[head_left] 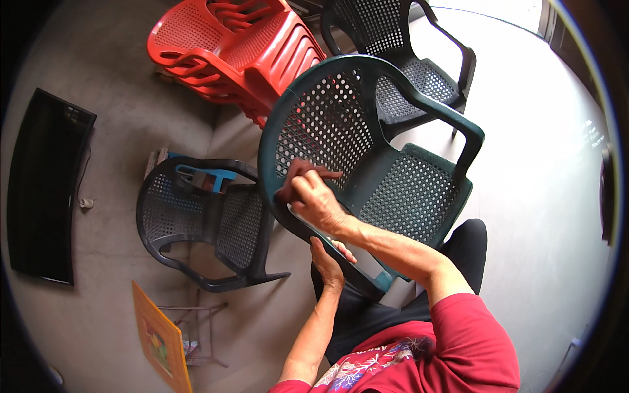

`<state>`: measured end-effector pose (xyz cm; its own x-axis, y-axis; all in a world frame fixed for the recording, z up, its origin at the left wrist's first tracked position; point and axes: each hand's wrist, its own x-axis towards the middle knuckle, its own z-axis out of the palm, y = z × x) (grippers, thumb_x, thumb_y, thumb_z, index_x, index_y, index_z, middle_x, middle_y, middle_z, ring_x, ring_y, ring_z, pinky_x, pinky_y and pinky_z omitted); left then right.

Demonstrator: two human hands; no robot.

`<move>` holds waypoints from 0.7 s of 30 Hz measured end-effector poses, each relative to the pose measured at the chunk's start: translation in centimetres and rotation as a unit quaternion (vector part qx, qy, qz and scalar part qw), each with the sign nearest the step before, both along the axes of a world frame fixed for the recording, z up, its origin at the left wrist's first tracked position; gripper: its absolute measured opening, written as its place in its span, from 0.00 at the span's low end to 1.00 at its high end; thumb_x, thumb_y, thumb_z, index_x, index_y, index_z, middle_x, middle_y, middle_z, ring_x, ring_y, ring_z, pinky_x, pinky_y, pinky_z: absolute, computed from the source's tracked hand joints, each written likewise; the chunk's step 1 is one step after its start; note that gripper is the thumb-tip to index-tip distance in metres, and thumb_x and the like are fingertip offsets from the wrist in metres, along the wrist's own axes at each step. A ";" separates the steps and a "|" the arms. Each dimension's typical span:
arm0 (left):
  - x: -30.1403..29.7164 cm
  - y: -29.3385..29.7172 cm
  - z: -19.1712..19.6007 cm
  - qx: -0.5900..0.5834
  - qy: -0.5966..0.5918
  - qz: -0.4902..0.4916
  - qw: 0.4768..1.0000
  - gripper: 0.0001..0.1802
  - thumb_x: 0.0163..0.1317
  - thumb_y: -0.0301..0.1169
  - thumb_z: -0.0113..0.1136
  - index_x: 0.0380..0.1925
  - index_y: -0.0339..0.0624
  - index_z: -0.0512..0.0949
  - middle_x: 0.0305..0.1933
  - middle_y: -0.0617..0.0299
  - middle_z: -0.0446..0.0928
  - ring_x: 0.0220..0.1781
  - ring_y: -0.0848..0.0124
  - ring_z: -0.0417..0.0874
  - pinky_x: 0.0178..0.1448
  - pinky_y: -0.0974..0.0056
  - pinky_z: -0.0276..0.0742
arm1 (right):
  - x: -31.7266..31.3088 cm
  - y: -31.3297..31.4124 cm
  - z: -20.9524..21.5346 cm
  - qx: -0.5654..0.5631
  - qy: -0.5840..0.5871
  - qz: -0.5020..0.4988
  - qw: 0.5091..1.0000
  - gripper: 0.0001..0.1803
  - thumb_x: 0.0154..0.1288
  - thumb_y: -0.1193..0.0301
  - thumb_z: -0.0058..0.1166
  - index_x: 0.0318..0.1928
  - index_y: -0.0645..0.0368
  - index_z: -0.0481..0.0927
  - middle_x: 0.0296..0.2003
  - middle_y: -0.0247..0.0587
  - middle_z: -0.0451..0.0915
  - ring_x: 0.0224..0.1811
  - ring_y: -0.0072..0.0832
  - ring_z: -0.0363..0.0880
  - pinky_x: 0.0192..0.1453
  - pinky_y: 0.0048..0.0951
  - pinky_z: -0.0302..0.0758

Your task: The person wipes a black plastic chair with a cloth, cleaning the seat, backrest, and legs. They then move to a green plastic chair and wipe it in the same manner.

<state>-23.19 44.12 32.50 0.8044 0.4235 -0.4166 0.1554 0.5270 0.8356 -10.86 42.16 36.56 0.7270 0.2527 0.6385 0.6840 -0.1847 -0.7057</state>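
A dark green plastic armchair with a perforated back and seat stands right in front of me. My right hand is closed on a brown-red cloth and presses it against the chair's back near the left rim. Part of the cloth is bunched under the fingers, with one corner sticking out to the right. Lower down, my left hand grips the chair's near armrest, thumb on one side and fingertips showing on the other. My dark-trousered legs are partly hidden behind the chair.
Stacked red plastic chairs stand at the back left. A black armchair is beyond the green one, and a dark grey armchair is to its left. A black television and an orange-topped folding table are farther left.
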 end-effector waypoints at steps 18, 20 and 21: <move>-0.6 0.3 -0.9 -0.072 -0.054 0.024 0.996 0.32 0.66 0.63 0.33 0.40 0.43 0.63 0.18 0.57 0.67 0.12 0.65 0.69 0.17 0.60 0.71 | 7.6 5.8 10.0 -0.164 -0.272 -0.202 0.927 0.09 0.45 0.63 0.55 0.25 0.53 0.77 0.36 0.36 0.71 0.45 0.34 0.65 0.43 0.38 0.60; -0.7 0.4 -1.5 -0.072 -0.056 0.023 0.996 0.33 0.65 0.65 0.31 0.40 0.43 0.64 0.18 0.58 0.68 0.12 0.66 0.70 0.16 0.60 0.71 | 6.7 6.2 9.0 -0.164 -0.263 -0.205 0.928 0.09 0.45 0.63 0.56 0.26 0.53 0.78 0.39 0.35 0.71 0.50 0.35 0.64 0.44 0.41 0.59; -0.6 0.4 -1.4 -0.076 -0.059 0.025 0.995 0.33 0.65 0.65 0.31 0.40 0.44 0.64 0.18 0.58 0.67 0.12 0.66 0.70 0.16 0.60 0.71 | 6.2 6.2 8.6 -0.166 -0.254 -0.203 0.931 0.09 0.46 0.63 0.56 0.27 0.53 0.79 0.39 0.35 0.71 0.51 0.36 0.63 0.44 0.41 0.59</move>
